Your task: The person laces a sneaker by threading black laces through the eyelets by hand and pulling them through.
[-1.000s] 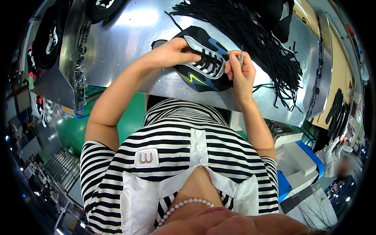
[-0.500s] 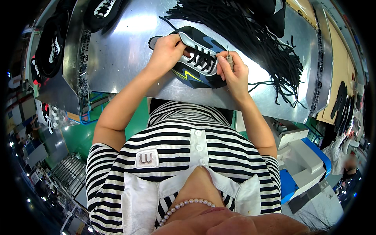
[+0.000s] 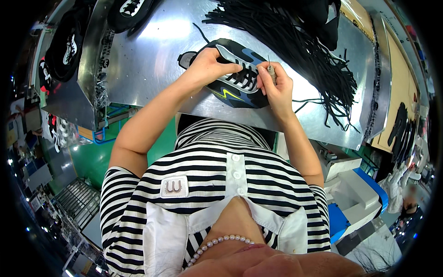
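A black, blue and grey sneaker upper [image 3: 235,98] with a yellow zigzag stripe lies on the metal table, its heel end to the left. A black lace [image 3: 246,79] criss-crosses its white-edged eyelet strips. My left hand [image 3: 207,69] grips the shoe at its opening, the thumb stretched across onto the lacing and the other fingers partly hidden at the far edge. Closed at the toe end of the lacing, my right hand [image 3: 278,87] holds an awl-like tool [image 3: 271,71] with a pale handle and a thin metal tip pointing away from me. Its fingertips touch the lacing.
A large bundle of black laces [image 3: 295,51] spreads over the table's [image 3: 152,64] far right side. Another black shoe [image 3: 130,11] sits at the far left, with more shoes [image 3: 69,51] beyond the metal divider. A white and blue machine or bin [image 3: 357,194] stands at lower right.
My left thumb has moved right, from the shoe's opening onto the lacing. The shoe appears slightly lower in view. My right hand keeps hold of the tool in nearly the same place.
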Demonstrator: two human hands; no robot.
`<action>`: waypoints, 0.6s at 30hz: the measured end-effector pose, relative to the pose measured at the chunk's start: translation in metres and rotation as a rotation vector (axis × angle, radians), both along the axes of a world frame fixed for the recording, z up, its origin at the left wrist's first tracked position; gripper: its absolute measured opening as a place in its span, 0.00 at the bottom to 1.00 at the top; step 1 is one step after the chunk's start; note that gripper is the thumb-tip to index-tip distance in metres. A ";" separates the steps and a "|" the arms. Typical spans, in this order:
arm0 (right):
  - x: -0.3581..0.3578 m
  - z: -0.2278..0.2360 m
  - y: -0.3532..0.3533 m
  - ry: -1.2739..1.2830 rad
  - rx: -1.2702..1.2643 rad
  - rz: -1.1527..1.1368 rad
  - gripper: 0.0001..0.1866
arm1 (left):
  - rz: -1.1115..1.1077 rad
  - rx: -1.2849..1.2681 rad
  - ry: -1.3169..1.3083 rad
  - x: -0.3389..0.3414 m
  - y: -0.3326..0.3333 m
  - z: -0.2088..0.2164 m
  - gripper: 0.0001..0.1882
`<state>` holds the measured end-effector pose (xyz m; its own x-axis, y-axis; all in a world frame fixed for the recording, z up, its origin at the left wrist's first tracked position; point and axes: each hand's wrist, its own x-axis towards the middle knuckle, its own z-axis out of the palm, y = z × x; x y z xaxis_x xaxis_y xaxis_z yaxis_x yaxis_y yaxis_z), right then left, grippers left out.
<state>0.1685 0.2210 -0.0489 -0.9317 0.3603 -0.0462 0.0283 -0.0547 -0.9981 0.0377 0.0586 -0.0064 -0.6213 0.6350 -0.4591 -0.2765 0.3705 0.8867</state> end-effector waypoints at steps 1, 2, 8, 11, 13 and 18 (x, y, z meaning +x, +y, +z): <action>0.000 0.000 0.000 0.000 0.004 0.000 0.06 | 0.000 -0.015 0.005 0.000 0.000 -0.001 0.13; 0.000 0.000 0.000 0.000 0.013 0.002 0.06 | -0.005 -0.021 0.014 0.000 -0.001 -0.004 0.12; -0.003 -0.002 -0.003 0.004 0.063 -0.047 0.06 | -0.224 -0.048 0.015 -0.013 -0.006 0.002 0.11; -0.004 0.001 -0.005 -0.023 0.048 -0.084 0.06 | -0.285 -0.014 -0.073 -0.023 -0.009 0.002 0.12; -0.005 0.005 -0.007 -0.043 0.040 -0.089 0.06 | -0.281 0.043 -0.151 -0.023 -0.014 0.002 0.13; -0.007 0.001 -0.007 0.028 -0.012 -0.150 0.06 | -0.445 0.023 0.846 -0.005 -0.044 0.017 0.20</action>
